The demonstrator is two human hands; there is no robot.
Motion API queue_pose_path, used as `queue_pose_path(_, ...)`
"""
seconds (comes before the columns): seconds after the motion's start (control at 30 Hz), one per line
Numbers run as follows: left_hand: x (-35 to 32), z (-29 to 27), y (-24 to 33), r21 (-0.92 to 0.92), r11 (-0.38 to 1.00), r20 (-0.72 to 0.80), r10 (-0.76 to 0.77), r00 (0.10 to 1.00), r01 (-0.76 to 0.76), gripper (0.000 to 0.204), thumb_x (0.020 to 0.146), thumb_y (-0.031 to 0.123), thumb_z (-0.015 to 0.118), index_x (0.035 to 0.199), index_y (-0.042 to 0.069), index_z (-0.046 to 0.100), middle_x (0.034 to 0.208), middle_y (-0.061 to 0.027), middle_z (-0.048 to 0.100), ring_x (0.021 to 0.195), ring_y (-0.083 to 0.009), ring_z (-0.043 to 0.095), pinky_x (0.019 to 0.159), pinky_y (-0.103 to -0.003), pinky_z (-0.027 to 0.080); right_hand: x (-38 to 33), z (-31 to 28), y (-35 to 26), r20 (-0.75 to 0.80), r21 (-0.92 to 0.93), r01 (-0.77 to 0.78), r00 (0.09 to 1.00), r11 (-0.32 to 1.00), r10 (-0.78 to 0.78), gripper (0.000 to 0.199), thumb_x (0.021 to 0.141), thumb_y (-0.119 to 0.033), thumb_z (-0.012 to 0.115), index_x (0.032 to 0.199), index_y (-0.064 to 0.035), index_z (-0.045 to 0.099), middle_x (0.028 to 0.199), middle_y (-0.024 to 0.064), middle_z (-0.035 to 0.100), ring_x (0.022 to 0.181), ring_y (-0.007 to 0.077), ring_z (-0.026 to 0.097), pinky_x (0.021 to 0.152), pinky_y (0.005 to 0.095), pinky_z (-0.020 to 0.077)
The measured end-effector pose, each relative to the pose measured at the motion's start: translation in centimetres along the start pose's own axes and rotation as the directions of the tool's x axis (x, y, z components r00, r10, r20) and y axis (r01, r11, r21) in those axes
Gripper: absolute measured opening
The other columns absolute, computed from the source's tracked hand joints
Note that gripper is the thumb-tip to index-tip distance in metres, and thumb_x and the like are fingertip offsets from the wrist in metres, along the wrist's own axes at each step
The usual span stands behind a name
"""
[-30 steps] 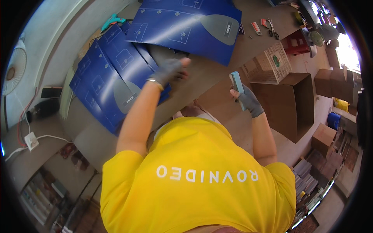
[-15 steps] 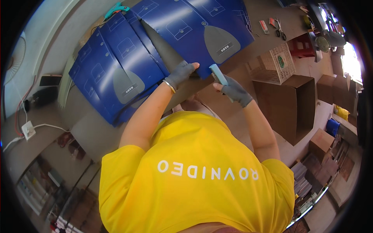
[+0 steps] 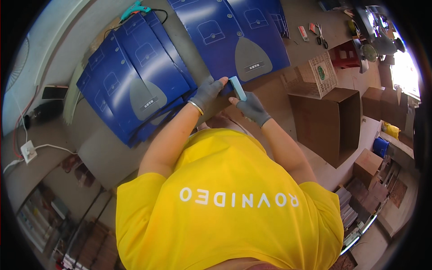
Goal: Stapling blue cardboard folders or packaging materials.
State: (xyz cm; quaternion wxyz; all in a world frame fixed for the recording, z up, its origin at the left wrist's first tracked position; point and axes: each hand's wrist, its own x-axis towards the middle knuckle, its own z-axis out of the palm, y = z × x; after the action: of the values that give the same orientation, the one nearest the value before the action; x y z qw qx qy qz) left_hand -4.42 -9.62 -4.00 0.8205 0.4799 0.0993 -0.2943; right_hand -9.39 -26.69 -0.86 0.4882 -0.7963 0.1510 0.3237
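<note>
Blue sheet (image 3: 234, 40) closer, hands now together

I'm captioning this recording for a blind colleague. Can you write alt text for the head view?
A person in a yellow shirt and grey gloves presses the left hand on a flat dark-blue printed cardboard sheet while the right hand holds a small light-blue block against its edge. More blue sheets lie to the left and an open brown cardboard box to the right.

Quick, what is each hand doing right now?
Left hand: grey-gloved, pressing on the flat dark blue cardboard sheet.
Right hand: closed on a small light blue block.
</note>
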Motion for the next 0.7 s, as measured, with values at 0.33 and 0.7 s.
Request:
queue_pose_path(0.33,3.4,-3.1,8.0,0.385,0.922,-0.157,0.031,0.987,0.032,0.043,0.092,0.035,0.06,0.109,-0.003,0.053,0.091,-0.0113,0.065,0.064,-0.0159,0.064,0.052,-0.025,0.049,-1.2,-3.0,0.3,0.235,0.777,-0.1,0.962,0.621,-0.139,0.034,0.092,-0.018,0.056,0.119,0.0014,0.047,0.104,0.0184,0.063,0.088,0.0277,0.066,0.08,0.0413,0.0564)
queue_pose_path(0.7,-3.2,1.7,2.4,-0.238,0.926,0.397,-0.183,0.899,0.294,0.048,0.1,0.052,0.033,0.114,0.009,0.052,0.115,-0.0181,0.061,0.102,-0.0241,0.058,0.09,-0.032,0.046,-3.4,3.2,-1.2,0.508,0.858,-0.43,0.792,0.281,-0.338,0.051,0.093,-0.04,0.059,0.125,-0.0023,0.047,0.107,0.0174,0.063,0.097,0.0277,0.065,0.088,0.0411,0.0531)
